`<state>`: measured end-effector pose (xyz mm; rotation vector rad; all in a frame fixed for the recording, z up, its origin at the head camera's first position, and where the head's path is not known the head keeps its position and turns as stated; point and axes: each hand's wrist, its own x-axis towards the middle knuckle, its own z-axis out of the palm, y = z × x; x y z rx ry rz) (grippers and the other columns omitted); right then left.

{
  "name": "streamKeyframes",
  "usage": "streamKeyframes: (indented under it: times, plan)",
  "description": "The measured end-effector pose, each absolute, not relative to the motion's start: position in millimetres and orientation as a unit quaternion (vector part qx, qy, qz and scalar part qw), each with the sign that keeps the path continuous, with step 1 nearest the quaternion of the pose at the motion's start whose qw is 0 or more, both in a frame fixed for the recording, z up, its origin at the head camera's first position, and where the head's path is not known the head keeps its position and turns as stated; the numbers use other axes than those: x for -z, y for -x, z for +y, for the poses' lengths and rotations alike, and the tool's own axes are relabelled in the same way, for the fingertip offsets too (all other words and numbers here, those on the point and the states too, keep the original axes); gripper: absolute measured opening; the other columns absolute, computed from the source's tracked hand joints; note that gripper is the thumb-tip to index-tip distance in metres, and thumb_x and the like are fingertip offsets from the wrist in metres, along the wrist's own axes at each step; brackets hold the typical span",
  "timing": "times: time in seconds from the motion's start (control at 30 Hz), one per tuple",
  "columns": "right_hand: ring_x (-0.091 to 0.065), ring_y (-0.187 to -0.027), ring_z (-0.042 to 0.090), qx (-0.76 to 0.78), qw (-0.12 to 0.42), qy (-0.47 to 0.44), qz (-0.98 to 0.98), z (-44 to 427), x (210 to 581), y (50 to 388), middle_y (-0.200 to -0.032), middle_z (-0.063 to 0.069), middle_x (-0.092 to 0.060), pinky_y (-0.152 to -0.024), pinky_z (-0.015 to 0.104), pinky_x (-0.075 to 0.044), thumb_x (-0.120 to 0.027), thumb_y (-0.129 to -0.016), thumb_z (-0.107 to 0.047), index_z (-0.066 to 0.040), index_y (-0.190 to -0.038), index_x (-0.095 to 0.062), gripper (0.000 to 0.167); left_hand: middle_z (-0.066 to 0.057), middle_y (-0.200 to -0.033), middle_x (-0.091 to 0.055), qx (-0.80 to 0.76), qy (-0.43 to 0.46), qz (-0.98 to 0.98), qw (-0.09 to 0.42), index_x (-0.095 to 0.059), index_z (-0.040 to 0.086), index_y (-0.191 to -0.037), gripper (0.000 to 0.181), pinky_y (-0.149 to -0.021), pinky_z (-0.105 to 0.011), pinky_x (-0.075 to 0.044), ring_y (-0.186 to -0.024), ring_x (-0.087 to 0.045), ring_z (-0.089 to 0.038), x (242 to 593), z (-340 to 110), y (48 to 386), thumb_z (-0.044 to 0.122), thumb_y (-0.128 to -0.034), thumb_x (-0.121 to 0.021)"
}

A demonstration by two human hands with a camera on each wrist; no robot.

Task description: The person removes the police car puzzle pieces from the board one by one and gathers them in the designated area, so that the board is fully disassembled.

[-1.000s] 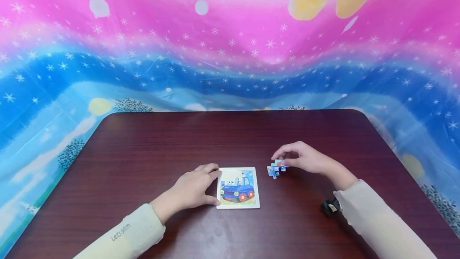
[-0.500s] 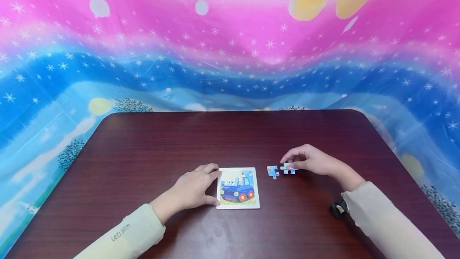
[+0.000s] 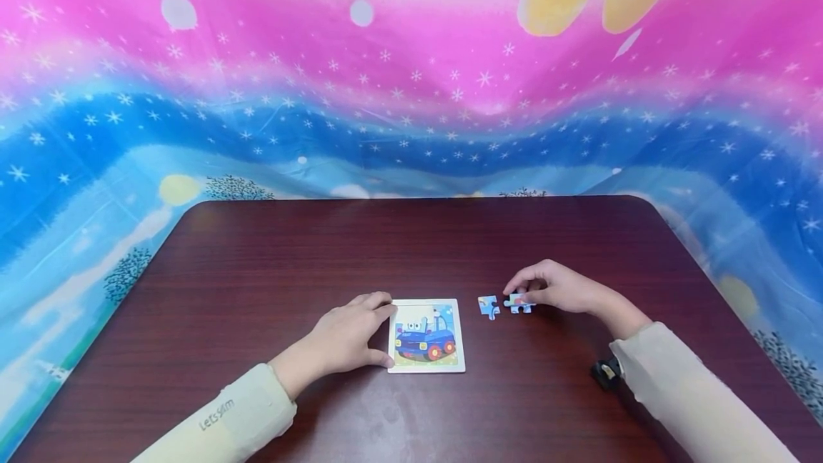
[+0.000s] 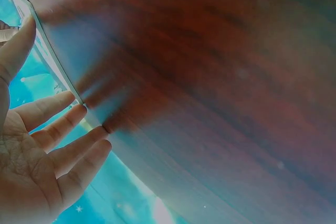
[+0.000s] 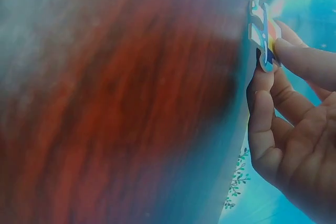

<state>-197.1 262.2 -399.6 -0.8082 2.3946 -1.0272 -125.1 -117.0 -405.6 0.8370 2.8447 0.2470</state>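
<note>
A square jigsaw puzzle tray (image 3: 426, 336) with a pale border and a blue cartoon car lies on the table. My left hand (image 3: 350, 331) rests at its left edge, thumb at the near corner and index finger at the far one; the left wrist view shows fairly straight fingers. Right of the tray, a loose blue puzzle piece (image 3: 489, 307) lies flat. Just beyond it my right hand (image 3: 553, 288) pinches a puzzle piece (image 5: 272, 32) with red and yellow on it. That piece seems to overlap another piece (image 5: 256, 31) beneath; I cannot tell for certain.
The dark brown wooden table (image 3: 289, 249) has rounded far corners. A pink and blue patterned cloth (image 3: 411, 91) hangs behind it and around its sides. A black wrist device (image 3: 606, 374) hangs below the right sleeve.
My right hand has moved right with its puzzle piece, away from the loose blue piece; the two lay together earlier and now stand apart. The left hand and the tray have stayed put.
</note>
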Motion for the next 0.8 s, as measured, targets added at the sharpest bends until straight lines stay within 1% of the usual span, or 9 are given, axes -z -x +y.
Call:
streamKeyframes:
  times: [0.17, 0.37, 0.5, 0.67, 0.8]
  plan:
    - [-0.052, -0.073, 0.008, 0.362, 0.197, 0.298, 0.861, 263, 401, 198, -0.086, 0.007, -0.065, -0.061, 0.022, -0.045, -0.062, -0.090, 0.006, 0.000, -0.111, -0.071, 0.023, -0.005, -0.144, -0.052, -0.085, -0.285, 0.952, 0.078, -0.058, 0.010, -0.138, 0.080, -0.088, -0.046, -0.055, -0.133, -0.051, -0.027, 406, -117, 125, 0.052, -0.0742, -0.083]
    - [-0.054, -0.072, 0.008, 0.348, 0.173, 0.292, 0.874, 263, 401, 199, -0.091, 0.007, -0.064, -0.063, 0.023, -0.047, -0.066, -0.090, 0.002, 0.000, -0.114, -0.068, 0.024, -0.007, -0.143, -0.053, -0.089, -0.289, 0.950, 0.074, -0.058, 0.008, -0.137, 0.080, -0.088, -0.046, -0.055, -0.133, -0.051, -0.028, 405, -118, 125, 0.051, -0.0740, -0.083]
    - [-0.056, -0.074, 0.008, 0.348, 0.170, 0.285, 0.877, 260, 399, 199, -0.097, 0.008, -0.065, -0.066, 0.024, -0.049, -0.065, -0.092, -0.002, -0.001, -0.116, -0.067, 0.024, -0.007, -0.143, -0.053, -0.090, -0.290, 0.950, 0.073, -0.058, 0.008, -0.137, 0.081, -0.089, -0.046, -0.055, -0.133, -0.051, -0.028, 405, -118, 125, 0.051, -0.0738, -0.083]
    - [-0.056, -0.077, 0.011, 0.337, 0.162, 0.295, 0.879, 248, 396, 198, -0.106, 0.012, -0.066, -0.067, 0.026, -0.049, -0.064, -0.095, -0.006, -0.004, -0.117, -0.068, 0.023, -0.007, -0.143, -0.052, -0.089, -0.293, 0.949, 0.076, -0.058, 0.008, -0.137, 0.080, -0.088, -0.046, -0.055, -0.133, -0.051, -0.029, 404, -117, 125, 0.052, -0.0745, -0.082]
    - [-0.058, -0.078, 0.014, 0.331, 0.161, 0.304, 0.878, 228, 393, 200, -0.110, 0.012, -0.066, -0.068, 0.027, -0.051, -0.063, -0.095, -0.006, -0.005, -0.118, -0.068, 0.023, -0.007, -0.142, -0.053, -0.092, -0.291, 0.949, 0.074, -0.058, 0.008, -0.137, 0.080, -0.088, -0.046, -0.055, -0.132, -0.052, -0.028, 404, -117, 125, 0.050, -0.0739, -0.083]
